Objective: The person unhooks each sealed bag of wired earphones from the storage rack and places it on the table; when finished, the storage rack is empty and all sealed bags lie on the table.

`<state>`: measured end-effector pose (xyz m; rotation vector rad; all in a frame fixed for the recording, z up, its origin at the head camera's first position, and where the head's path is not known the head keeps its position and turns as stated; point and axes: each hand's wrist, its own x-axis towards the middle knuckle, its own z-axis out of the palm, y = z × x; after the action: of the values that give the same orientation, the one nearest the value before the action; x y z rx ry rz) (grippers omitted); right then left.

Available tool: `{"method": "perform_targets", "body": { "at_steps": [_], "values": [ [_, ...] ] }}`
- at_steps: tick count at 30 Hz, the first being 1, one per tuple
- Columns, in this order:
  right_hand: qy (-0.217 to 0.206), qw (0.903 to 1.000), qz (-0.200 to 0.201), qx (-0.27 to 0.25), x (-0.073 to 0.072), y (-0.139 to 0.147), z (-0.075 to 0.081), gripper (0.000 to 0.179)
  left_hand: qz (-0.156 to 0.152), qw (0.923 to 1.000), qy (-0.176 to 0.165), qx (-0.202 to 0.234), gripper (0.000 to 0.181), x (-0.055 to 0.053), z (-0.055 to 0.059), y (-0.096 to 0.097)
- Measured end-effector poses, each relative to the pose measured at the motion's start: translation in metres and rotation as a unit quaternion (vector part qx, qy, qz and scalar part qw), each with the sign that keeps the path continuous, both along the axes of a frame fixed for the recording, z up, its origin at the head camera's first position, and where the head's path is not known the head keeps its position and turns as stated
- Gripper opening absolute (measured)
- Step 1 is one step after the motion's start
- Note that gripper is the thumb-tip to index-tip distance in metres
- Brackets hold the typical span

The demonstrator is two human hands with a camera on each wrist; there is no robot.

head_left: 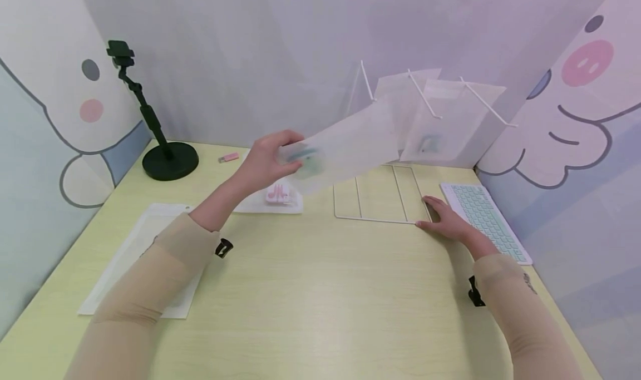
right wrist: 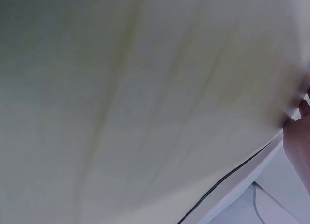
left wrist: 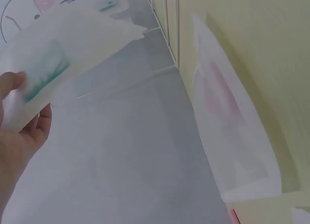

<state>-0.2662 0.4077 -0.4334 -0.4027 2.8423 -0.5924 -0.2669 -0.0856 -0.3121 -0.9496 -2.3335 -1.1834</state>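
My left hand (head_left: 265,160) pinches the lower end of a frosted, translucent bag (head_left: 345,143) between thumb and fingers. A green item inside it shows blurred in the left wrist view, near the thumb. The bag slants up to the right towards the hooks of a white wire rack (head_left: 378,220); whether it hangs on one I cannot tell. Another frosted bag (head_left: 458,113) with a greenish item hangs from the rack on the right, and a further one (head_left: 410,82) shows behind. My right hand (head_left: 445,218) rests at the rack base's right front corner, thumb and fingers spread.
A frosted bag with a pink item (head_left: 279,193) lies behind my left wrist. Another pale bag (head_left: 125,257) lies under the left forearm. A pink USB stick (head_left: 228,157) and a black stand (head_left: 170,160) are back left. A mint keyboard (head_left: 483,216) lies right.
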Motion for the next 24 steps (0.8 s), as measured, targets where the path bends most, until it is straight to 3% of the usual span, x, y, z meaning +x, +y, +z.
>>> {"method": "perform_targets", "body": {
  "at_steps": [11, 15, 24],
  "values": [
    [-0.010, 0.9999, -0.010, 0.004, 0.001, -0.001, 0.001, 0.090, 0.011, 0.9976, -0.064, -0.025, 0.061, 0.015, -0.013, -0.028],
    [-0.012, 0.9999, -0.011, 0.001, 0.002, -0.002, 0.002, 0.090, -0.001, 0.9952, -0.094, -0.026, 0.067, 0.023, -0.017, -0.038],
    [-0.017, 0.9998, -0.012, 0.003, 0.001, -0.001, 0.002, 0.091, -0.015, 0.9917, -0.103, -0.076, 0.059, 0.047, -0.034, -0.053]
  ]
}}
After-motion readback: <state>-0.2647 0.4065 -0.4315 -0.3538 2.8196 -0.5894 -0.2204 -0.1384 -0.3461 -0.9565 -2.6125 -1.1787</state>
